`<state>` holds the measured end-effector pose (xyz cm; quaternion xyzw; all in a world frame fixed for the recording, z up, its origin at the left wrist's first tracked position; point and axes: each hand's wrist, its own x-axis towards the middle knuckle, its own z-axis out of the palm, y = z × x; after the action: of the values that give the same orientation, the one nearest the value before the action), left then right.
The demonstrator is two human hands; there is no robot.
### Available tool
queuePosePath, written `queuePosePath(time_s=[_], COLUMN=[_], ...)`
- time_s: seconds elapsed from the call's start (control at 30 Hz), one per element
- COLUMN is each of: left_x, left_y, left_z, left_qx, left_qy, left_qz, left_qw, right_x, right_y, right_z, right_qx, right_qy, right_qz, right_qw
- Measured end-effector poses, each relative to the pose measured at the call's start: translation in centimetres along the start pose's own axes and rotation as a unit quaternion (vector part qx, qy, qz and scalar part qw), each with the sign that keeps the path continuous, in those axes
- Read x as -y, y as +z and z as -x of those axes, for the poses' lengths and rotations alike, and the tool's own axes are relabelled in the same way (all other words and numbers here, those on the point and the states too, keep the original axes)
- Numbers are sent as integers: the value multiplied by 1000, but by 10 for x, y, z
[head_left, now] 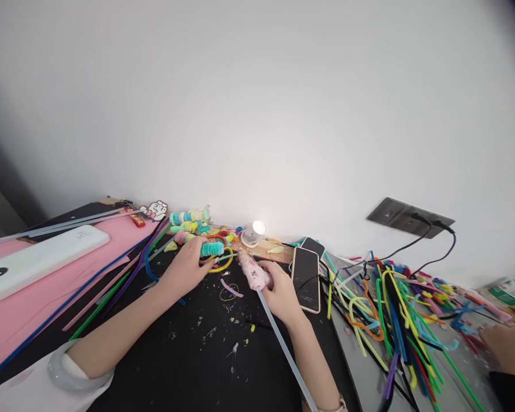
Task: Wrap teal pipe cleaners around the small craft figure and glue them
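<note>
My left hand (189, 264) is closed, its fingers around a fuzzy turquoise coil of pipe cleaner (212, 249) that sticks out past the fingertips. A thin green stem (228, 257) reaches from near the thumb toward the glue gun's tip. My right hand (282, 290) grips a pale pink glue gun (253, 271), nozzle pointing up and away from me. Out of its back runs a long translucent glue stick (285, 349). Between the hands, a yellow pipe-cleaner loop (226, 264) lies on the black table (223, 355). Whether the nozzle touches the stem I cannot tell.
A small lit lamp (254, 233) stands against the wall, near two phones (305, 277). Pink sheets (21, 320) and a white power bank (43, 260) lie left. Many pipe cleaners (395, 320) cover the grey surface right, where another person's hand (506, 346) shows. Cords hang from the socket (405, 216).
</note>
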<state>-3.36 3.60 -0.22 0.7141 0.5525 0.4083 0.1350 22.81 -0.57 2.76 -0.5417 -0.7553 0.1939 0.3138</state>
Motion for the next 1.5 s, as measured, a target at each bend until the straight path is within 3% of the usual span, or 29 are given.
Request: queuePosePath(time_s=[0.1,0.2,0.53,1.5], left_x=[-6,-13,-21,-23], left_y=[-3,-7,-15,-17], left_z=[1,4,5,5], left_qx=[11,59,74,82], left_qy=[25,15,-17,6], left_qz=[21,47,43,30], left_qw=[999,997,996,996], right_x=[-2,-1,1,0], right_y=[1,0,3,6], right_z=[-2,-2,-1,-4], right_qx=[-32,-42,19,18], right_qy=[-11,19,102,87], right_qz=[-88,-139,-239,-239], right_qw=[996,989,965,967])
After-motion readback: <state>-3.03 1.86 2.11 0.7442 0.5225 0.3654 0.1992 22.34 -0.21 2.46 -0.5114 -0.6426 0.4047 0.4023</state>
